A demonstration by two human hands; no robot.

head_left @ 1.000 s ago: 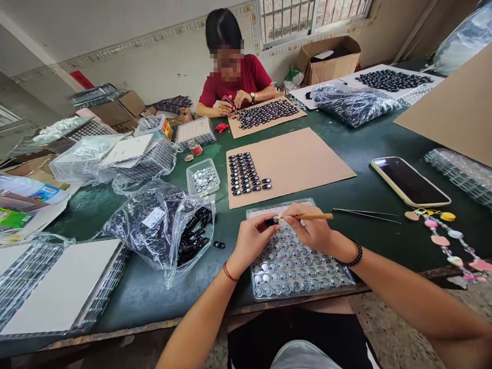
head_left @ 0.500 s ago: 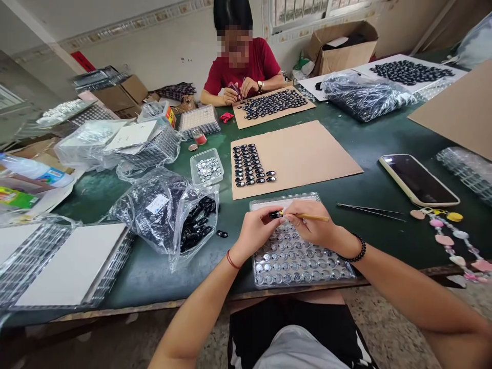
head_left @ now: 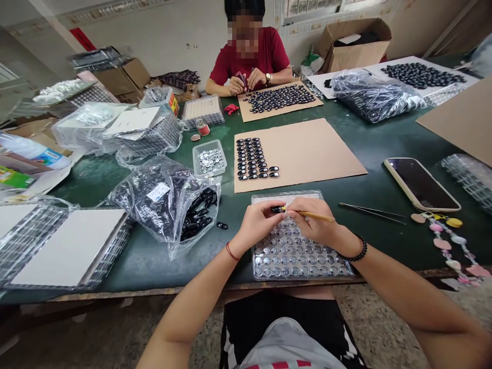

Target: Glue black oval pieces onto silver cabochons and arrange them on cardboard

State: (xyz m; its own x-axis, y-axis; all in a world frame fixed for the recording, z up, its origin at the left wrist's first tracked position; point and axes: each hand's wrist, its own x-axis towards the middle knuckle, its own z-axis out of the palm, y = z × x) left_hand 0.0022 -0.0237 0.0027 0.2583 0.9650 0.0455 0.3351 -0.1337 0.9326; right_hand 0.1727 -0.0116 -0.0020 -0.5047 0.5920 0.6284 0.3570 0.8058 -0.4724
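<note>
My left hand (head_left: 257,224) pinches a small black oval piece (head_left: 275,209) over a clear plastic tray (head_left: 298,253) of round silver pieces at the table's near edge. My right hand (head_left: 312,221) grips a thin wooden stick (head_left: 313,216) whose tip touches that black piece. Just beyond the tray lies a brown cardboard sheet (head_left: 307,151) with rows of finished black ovals (head_left: 251,159) at its left side.
A plastic bag of black pieces (head_left: 169,202) lies left of my hands, a small tub of silver pieces (head_left: 209,158) behind it. Tweezers (head_left: 371,211), a phone (head_left: 421,183) and a bead charm (head_left: 448,238) lie to the right. A person in red (head_left: 249,56) works opposite.
The view has tilted down a little, so everything sits slightly higher in frame. My hands stay together over the tray with the stick on the black piece.
</note>
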